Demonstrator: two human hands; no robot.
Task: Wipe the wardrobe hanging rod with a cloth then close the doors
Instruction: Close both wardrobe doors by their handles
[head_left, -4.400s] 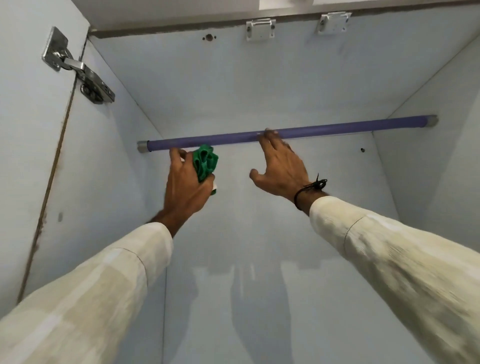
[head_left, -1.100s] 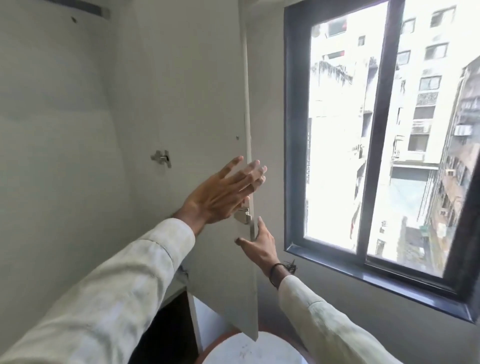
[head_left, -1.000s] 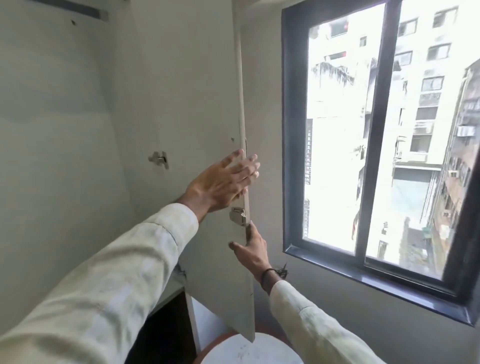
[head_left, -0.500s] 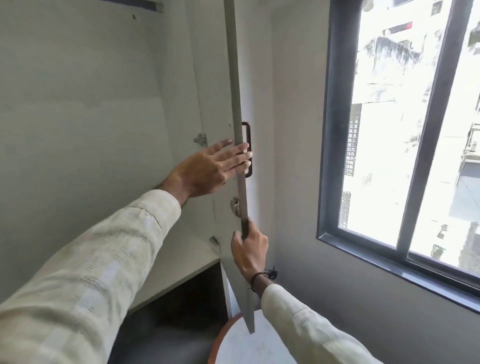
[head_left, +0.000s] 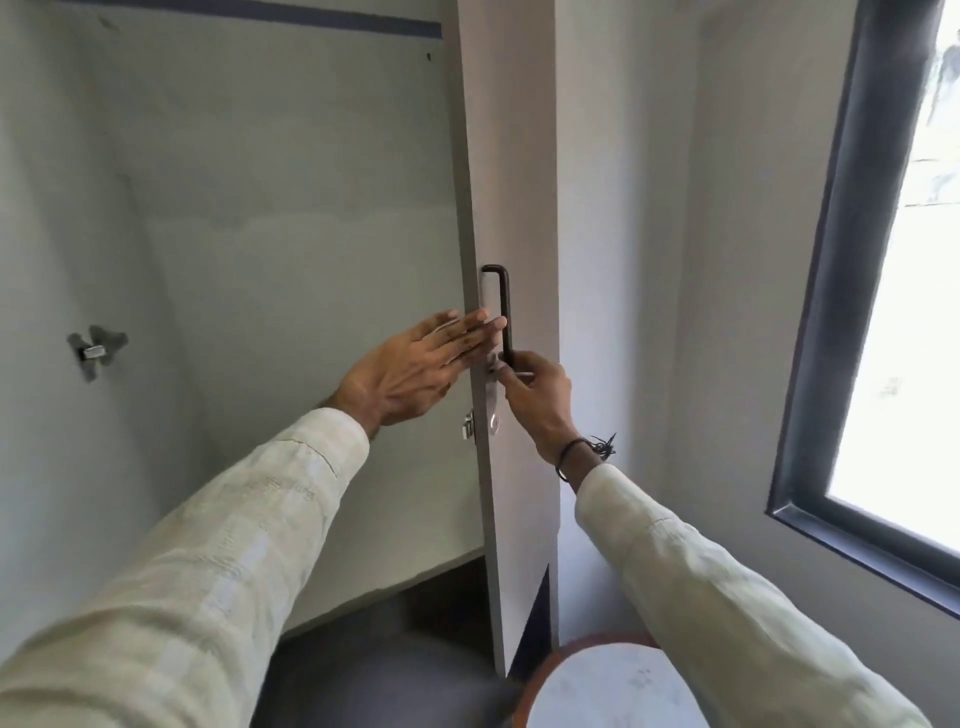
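While hands steady it, the door (head_left: 511, 156) stands upright, edge-on.

Daylight from the overexposed window (head_left: 904, 291) at right, wardrobe interior (head_left: 270, 218) evenly lit, soft overall focus, wide-angle bending near edges, sleeves (head_left: 171, 587) slightly blurred.

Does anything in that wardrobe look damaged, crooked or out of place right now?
Nothing looks broken or spilled. The right door hangs straight but stands partly open, with the left hand flat near its edge and the right hand at the lower end of the dark handle. The back panel shows a faint uneven tide mark.
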